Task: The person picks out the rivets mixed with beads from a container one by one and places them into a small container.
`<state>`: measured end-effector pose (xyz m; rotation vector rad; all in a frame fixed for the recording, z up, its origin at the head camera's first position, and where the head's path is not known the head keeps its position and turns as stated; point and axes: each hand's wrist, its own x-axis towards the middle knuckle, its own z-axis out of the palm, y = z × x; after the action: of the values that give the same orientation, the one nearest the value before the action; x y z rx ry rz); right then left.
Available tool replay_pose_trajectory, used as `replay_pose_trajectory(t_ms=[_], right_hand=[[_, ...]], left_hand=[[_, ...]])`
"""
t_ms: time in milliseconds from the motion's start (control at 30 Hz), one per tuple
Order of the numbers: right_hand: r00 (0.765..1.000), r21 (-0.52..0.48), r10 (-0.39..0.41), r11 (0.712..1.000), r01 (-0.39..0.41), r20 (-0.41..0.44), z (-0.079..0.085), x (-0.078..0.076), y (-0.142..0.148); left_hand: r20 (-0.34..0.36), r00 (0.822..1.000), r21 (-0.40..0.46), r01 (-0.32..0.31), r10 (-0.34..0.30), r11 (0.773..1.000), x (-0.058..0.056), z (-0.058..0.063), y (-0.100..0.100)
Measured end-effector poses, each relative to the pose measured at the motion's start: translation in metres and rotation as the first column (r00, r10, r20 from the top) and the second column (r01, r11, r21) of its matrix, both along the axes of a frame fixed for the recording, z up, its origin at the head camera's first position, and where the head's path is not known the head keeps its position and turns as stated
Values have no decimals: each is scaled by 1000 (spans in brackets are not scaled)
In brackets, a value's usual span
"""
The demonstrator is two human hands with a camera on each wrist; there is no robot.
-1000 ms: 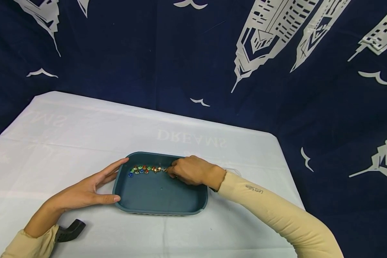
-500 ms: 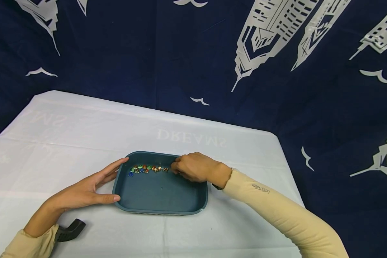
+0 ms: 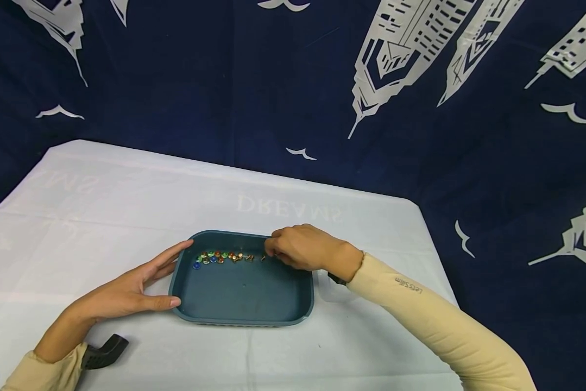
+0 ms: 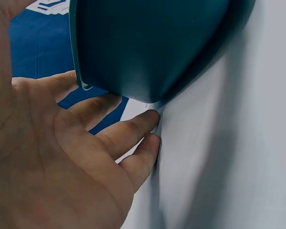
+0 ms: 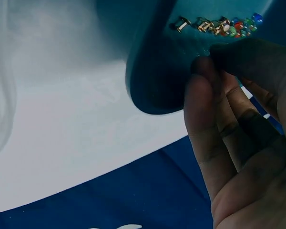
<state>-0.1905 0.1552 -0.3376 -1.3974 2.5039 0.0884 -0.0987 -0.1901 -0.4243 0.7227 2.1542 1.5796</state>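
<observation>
A dark teal tray (image 3: 241,301) sits on the white cloth. Across its inside runs an uneven row of small shiny pieces (image 3: 218,258), blue, green and red at the left. Gold spool-shaped pieces (image 5: 181,24) form the other end. My left hand (image 3: 138,290) rests at the tray's left side, thumb on the near rim and fingers extended along the outer wall. Over the tray's far right corner, my right hand (image 3: 300,247) has its fingers bent and thumb near the fingertips, just past the last gold piece. Whether it pinches anything, I cannot tell.
A clear plastic container (image 3: 336,293) stands right of the tray, partly hidden by the right forearm. Beyond the table's far edge hangs a dark blue cloth (image 3: 195,108) printed with white buildings and birds. A black strap piece (image 3: 106,352) sticks out from the left wrist.
My right hand has shifted right and slightly back along the tray, uncovering gold pieces at the row's right end. The left hand keeps its place on the tray.
</observation>
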Motion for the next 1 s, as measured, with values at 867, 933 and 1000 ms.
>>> replay_pose_trajectory(t_ms=[867, 933, 1000], right_hand=[[996, -68, -85, 994, 83, -15, 14, 3, 42], [996, -68, -90, 994, 89, -14, 14, 3, 45], [995, -70, -94, 993, 92, -19, 14, 3, 49]], left_hand=[[23, 1000, -4, -11, 11, 1000, 0, -3, -1], [24, 1000, -3, -10, 10, 1000, 0, -3, -1], [22, 1000, -5, -10, 10, 1000, 0, -2, -1]])
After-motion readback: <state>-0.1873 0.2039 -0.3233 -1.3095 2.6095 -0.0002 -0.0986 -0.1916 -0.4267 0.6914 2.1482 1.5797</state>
